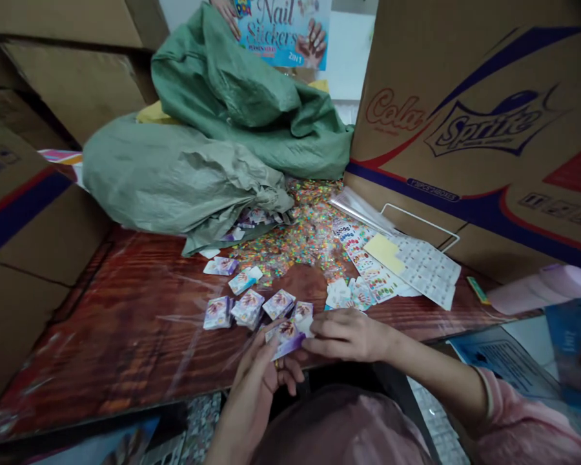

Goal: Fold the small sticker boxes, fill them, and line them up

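Left hand [266, 361] holds printed card [285, 336] near front edge of counter [126, 349]; long axis seems slanted, right end farther from me. My right hand [351, 334] at that end, grip unclear. Card stacks [248, 307] just beyond.

At six o'clock a dusty-pink top [343, 429] is showing; at four o'clock its short right sleeve [527, 416] is ending in a paler hem [487, 394].

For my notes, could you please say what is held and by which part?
A purple packet: left hand at its left side, right hand opposite.
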`<state>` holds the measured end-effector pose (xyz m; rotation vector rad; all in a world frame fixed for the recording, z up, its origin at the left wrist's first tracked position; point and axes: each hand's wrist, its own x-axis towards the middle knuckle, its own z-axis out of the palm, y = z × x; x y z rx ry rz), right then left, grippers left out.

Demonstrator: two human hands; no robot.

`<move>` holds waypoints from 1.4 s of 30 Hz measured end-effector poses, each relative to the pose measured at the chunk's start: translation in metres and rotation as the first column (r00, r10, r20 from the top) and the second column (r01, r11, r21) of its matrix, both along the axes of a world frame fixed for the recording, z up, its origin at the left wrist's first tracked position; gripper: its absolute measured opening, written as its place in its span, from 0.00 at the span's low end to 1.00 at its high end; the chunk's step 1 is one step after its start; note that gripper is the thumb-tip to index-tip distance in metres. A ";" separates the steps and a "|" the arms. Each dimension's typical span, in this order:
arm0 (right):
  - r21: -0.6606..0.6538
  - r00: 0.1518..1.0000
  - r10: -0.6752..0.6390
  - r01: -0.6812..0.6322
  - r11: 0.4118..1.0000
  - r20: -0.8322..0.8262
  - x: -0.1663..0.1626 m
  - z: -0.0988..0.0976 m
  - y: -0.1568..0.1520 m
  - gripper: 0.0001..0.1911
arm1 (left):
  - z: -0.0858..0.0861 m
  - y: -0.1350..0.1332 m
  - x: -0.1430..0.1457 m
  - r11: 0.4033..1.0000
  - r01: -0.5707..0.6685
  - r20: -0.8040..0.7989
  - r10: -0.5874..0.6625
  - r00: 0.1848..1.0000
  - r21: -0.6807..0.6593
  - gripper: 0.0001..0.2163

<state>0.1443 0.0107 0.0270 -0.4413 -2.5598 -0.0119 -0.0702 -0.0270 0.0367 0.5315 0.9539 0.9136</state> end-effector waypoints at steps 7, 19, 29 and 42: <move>-0.288 0.555 -0.832 0.800 0.527 0.019 0.060 -0.029 0.028 0.12 | -0.021 -0.013 0.018 0.997 0.007 0.032 -0.004 0.999 -0.080 0.23; -0.063 0.027 -0.909 0.998 0.000 0.416 0.074 -0.051 0.069 0.18 | -0.019 -0.019 0.028 0.999 -0.009 0.054 0.011 0.998 -0.040 0.22; -0.082 0.052 -0.918 0.996 0.021 0.392 0.086 -0.032 0.060 0.20 | -0.033 -0.021 0.027 0.999 -0.032 0.062 0.030 0.998 0.027 0.10; -0.153 0.105 -0.919 0.987 0.049 0.380 0.089 -0.026 0.063 0.20 | -0.005 -0.009 0.043 0.989 -0.038 -0.022 0.041 0.999 0.143 0.10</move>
